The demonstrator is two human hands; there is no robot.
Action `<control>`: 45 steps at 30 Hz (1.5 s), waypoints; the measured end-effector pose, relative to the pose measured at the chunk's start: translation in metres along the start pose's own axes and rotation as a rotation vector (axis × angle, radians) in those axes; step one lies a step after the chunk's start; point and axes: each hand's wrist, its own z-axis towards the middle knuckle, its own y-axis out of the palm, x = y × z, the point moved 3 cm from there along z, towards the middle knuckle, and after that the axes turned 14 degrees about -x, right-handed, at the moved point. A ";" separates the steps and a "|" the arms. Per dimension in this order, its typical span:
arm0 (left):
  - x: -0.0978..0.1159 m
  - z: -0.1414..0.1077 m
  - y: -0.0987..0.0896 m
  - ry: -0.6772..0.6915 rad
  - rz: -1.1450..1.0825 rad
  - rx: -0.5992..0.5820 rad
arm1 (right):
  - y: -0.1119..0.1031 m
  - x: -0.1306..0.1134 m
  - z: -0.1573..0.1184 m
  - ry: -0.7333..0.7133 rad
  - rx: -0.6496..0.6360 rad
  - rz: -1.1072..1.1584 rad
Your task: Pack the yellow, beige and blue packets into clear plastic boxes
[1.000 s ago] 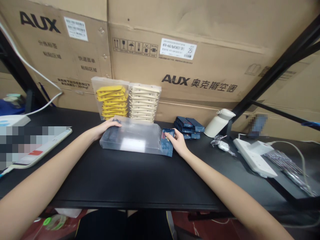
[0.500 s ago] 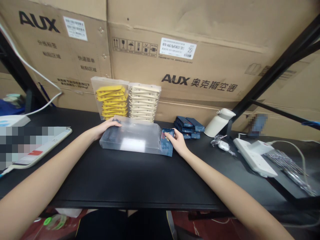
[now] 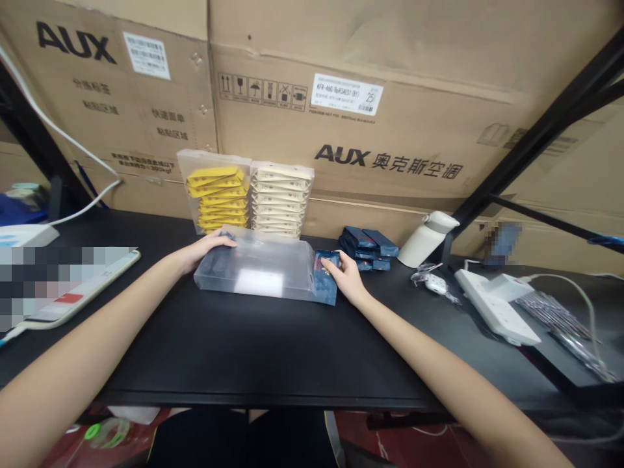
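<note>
A frosted clear plastic box (image 3: 273, 260) lies on its side on the black table, a white label on its front face. Something dark blue shows through its left end. My left hand (image 3: 213, 246) is wrapped over the back left corner of the box. At the box's right end, my right hand (image 3: 345, 273) grips a dark blue packet (image 3: 324, 286), which is pressed against that end; I cannot tell how far it reaches inside. Behind my right hand is a pile of similar blue packets (image 3: 366, 244).
Upright against the cardboard carton (image 3: 390, 130) stand a box of yellow packets (image 3: 221, 195) and a box of cream packets (image 3: 280, 201). To the right are a white bottle (image 3: 426, 240), a power strip (image 3: 497, 312) and several metallic sticks (image 3: 560, 315). A tablet (image 3: 82, 292) lies left.
</note>
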 end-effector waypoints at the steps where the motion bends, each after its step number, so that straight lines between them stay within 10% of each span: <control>1: 0.000 0.000 0.000 -0.001 0.000 -0.001 | 0.000 0.000 0.000 0.000 -0.001 0.001; 45: -0.001 0.000 0.000 -0.002 0.002 -0.004 | 0.000 0.000 0.000 -0.005 0.007 -0.008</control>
